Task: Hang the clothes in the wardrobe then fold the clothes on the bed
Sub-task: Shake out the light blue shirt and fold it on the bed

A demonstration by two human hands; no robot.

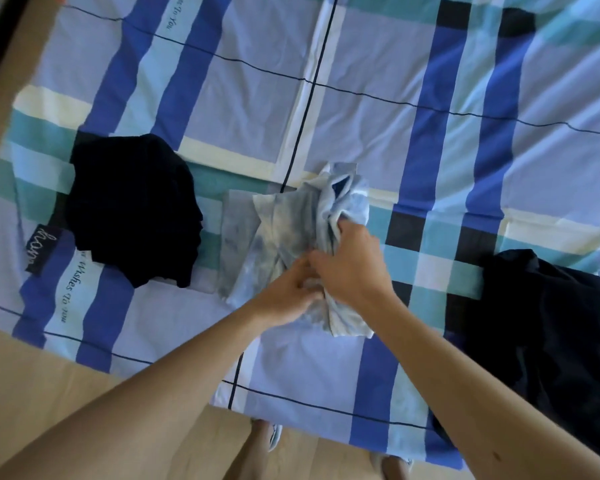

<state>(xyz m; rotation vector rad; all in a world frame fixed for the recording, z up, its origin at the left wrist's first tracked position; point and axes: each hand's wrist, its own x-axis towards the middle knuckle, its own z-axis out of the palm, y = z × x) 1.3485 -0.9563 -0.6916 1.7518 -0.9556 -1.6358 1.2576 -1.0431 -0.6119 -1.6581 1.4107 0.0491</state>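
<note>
Lying bunched on the checked bedsheet (430,98), close to the bed's near edge, the pale blue mottled garment (284,223) is in both your hands. Your right hand (350,265) has its fingers curled tight round a gathered wad of the cloth at the garment's far end, lifting that part into a crumpled peak. Your left hand (284,292) sits just beside it, touching it, with fingers bent into the fabric lower down; how firmly they pinch you cannot tell, since the right hand partly covers them. A flatter part of the garment spreads out to your left on the sheet. Further left, apart from it, a black garment (136,209) lies in a rough heap. To your right, a second dark garment (541,327) lies crumpled at the bed's edge. Below the sheet you can see the wooden floor (49,393) and your feet (267,441).
</note>
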